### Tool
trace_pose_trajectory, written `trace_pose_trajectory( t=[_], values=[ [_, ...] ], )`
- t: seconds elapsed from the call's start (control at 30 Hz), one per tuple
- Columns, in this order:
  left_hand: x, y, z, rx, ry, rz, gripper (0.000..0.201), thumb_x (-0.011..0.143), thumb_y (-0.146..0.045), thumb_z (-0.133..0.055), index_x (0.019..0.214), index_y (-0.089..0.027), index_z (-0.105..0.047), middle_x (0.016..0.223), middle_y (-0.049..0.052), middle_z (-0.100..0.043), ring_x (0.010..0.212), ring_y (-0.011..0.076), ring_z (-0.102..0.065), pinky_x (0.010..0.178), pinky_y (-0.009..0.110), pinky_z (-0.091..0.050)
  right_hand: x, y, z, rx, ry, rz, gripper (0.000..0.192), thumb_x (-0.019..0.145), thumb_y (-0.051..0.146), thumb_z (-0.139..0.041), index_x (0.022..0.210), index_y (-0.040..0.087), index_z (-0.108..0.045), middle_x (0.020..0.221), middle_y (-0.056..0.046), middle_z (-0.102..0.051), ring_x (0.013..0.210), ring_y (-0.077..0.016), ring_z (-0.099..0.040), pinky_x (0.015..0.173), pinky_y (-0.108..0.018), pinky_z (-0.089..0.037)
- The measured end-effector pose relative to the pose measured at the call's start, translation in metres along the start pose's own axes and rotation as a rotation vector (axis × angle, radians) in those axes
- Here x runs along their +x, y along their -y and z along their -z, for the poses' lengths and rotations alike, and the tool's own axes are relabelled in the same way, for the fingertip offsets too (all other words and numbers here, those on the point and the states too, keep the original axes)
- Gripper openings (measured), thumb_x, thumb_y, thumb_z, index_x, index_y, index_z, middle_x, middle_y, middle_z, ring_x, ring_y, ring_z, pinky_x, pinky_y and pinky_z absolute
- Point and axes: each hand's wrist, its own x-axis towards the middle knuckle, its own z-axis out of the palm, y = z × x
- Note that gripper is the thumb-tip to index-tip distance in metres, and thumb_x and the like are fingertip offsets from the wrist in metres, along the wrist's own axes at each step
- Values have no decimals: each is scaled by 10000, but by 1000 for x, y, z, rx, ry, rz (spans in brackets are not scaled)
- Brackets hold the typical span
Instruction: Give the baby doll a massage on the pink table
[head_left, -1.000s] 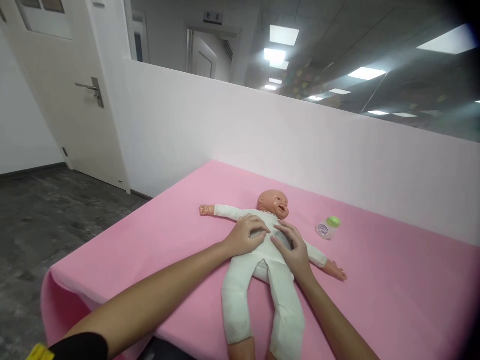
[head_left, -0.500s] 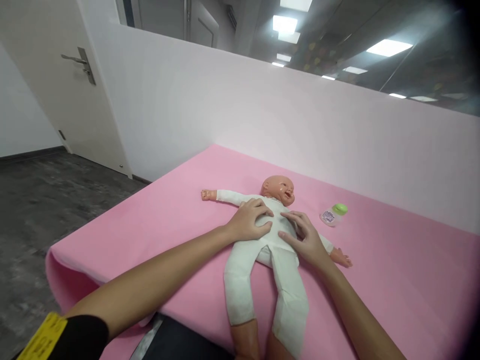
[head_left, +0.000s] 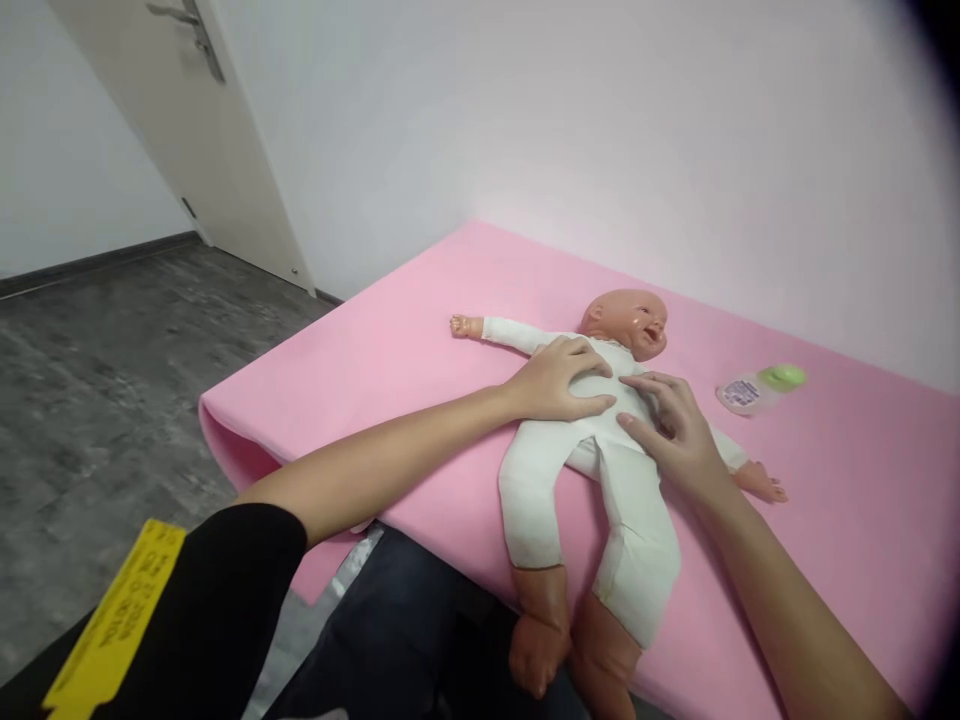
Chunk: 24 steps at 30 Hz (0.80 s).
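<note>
Doll point(head_left: 600, 470) torso partly hidden under flat left hand point(head_left: 559, 380), right hand point(head_left: 675, 435).

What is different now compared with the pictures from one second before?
Almost nothing among the things: the view tilted down and left. Both the left hand and right hand stay flat on the doll, and the bottle lies as before on the pink mat.

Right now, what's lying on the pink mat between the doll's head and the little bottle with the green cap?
Nothing: in the head view, only bare pink mat lies between the doll head and the bottle.
</note>
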Motion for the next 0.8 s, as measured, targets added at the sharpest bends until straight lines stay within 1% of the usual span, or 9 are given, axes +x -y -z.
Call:
trace_pose_trajectory(
  t=[0.07,0.13,0.27,0.33,0.4,0.5,0.57,0.7,0.8],
  values=[
    [0,0,0,24,-3,4,222,870,-383,-695,1013,-213,-691,1033,61,-623,1077,246,-590,1013,411,-466,0,0,2,-11,-22,-12,432,905,539,-661,1292,348,-661,1317,-98,-555,1242,-353,-564,987,-517,-530],
    [-1,-1,0,52,-10,7,200,891,-375,-663,998,-206,-680,1012,61,-623,1047,238,-597,986,402,-475,0,-1,3,-22,1,8,462,876,552,-690,1292,355,-653,1312,-99,-554,1261,-367,-546,978,-521,-529],
    [-2,-2,-2,98,-13,2,285,878,-409,-685,1105,-238,-683,1189,83,-611,1210,286,-543,1065,462,-423,-1,-2,1,-23,47,29,647,840,581,-724,1429,380,-544,1453,-92,-469,1420,-398,-408,1104,-580,-437],
    [-1,0,-3,87,6,8,323,872,-423,-694,1147,-253,-677,1259,85,-593,1265,299,-512,1088,488,-398,-1,-1,-2,-17,17,0,640,875,570,-690,1460,381,-513,1493,-84,-438,1455,-388,-369,1153,-591,-383],
    [-1,1,-3,62,28,16,299,883,-407,-675,1138,-251,-672,1247,81,-598,1262,293,-511,1082,486,-398,0,-1,-5,-12,-28,-34,573,909,548,-652,1442,374,-535,1465,-84,-465,1426,-370,-407,1153,-579,-385],
    [0,2,-2,33,37,31,201,898,-367,-636,1040,-227,-655,1126,71,-623,1175,270,-544,1023,446,-429,1,-3,-6,-23,-98,-69,454,926,527,-628,1347,356,-620,1342,-92,-542,1290,-345,-521,1082,-546,-454],
    [1,1,-1,16,31,37,148,896,-343,-620,960,-210,-623,1035,61,-626,1077,246,-569,957,401,-449,1,-6,-5,-29,-117,-67,424,924,523,-627,1310,347,-645,1293,-95,-563,1245,-340,-546,1052,-535,-475],
    [2,0,0,-40,17,18,121,877,-299,-611,854,-199,-547,868,23,-598,858,192,-561,795,329,-439,0,-9,-2,-16,-23,4,568,899,543,-655,1428,360,-560,1434,-99,-497,1378,-376,-457,1082,-559,-458],
    [3,0,-1,-87,20,12,193,878,-273,-593,752,-204,-463,738,-9,-545,723,160,-509,693,308,-395,-2,-7,0,-19,34,42,657,890,569,-663,1496,387,-488,1549,-77,-412,1477,-394,-354,1168,-607,-377]
  ],
)
